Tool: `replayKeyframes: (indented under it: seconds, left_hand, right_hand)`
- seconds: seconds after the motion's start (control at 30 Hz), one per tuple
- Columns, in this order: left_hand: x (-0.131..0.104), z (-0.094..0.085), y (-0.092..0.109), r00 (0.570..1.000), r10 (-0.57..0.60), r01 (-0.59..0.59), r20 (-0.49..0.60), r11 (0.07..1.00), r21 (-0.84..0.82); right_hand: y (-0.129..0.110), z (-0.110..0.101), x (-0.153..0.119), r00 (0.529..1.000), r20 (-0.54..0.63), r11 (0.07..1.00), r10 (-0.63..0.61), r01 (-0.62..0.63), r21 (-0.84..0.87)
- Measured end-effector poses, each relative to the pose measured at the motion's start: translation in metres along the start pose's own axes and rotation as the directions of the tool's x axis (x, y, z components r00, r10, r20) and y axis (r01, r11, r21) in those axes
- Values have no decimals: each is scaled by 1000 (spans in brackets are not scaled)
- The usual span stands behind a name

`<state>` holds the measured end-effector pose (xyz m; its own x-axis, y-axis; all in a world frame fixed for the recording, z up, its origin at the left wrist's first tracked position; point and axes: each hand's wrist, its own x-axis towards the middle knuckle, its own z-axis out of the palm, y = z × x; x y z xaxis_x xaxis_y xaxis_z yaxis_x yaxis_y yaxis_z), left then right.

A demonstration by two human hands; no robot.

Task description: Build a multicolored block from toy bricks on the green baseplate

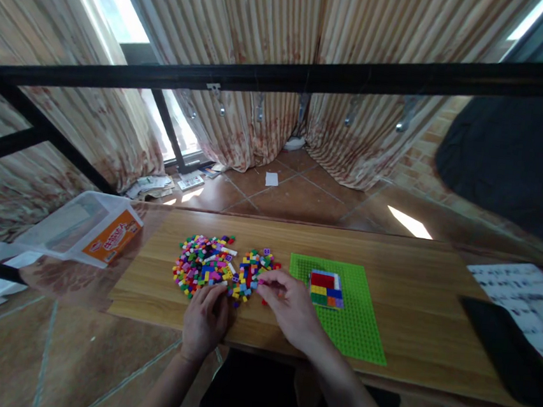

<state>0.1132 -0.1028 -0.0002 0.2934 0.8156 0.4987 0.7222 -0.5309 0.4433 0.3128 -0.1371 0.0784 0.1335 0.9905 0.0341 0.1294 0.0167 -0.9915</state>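
Observation:
My right hand (288, 304) reaches over the smaller pile of toy bricks (249, 268), thumb and forefinger pinched on a small pink brick (260, 282). At the near edge of the larger brick pile (199, 260) is my left hand (205, 317), its fingers curled together; whatever is at its fingertips is too small to make out. To the right of my right hand lies a green baseplate (361, 321). A low block of bricks (325, 290) sits on it, with white edging, a red area at the back, and yellow, blue, green, orange and purple bricks toward the front.
All this stands on a long wooden table (415, 307). A clear plastic box (82, 224) with an orange label is at the left end. At the right end are a black flat object (507, 348) and a printed sheet (525, 305). A black metal bar (283, 80) crosses beyond the table.

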Motion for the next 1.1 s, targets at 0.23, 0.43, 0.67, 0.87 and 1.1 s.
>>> replayKeyframes:
  seconds: [0.23, 0.43, 0.67, 0.87, 1.1]
  left_hand:
    - [0, 0, 0, 1000, -13, 13, 8, 1000, 10]
    - [-1, 1, -2, 1000, -13, 12, 24, 1000, 18]
    - [-2, -1, 3, 999, -35, 34, 14, 999, 23]
    - [-4, 2, 5, 996, -83, 83, 16, 996, 12]
    - [-5, 1, 8, 995, -96, 97, 40, 995, -17]
  right_hand:
    - [6, -58, -38, 968, -162, 955, 193, -148, 255]
    - [40, -123, -38, 769, -546, 933, 333, -185, 309]
    - [42, -135, -34, 748, -583, 948, 317, -265, 175]
    - [22, -81, -43, 900, -389, 963, 195, -250, -98]
    - [50, 7, -22, 998, -7, 847, -63, 49, -530]
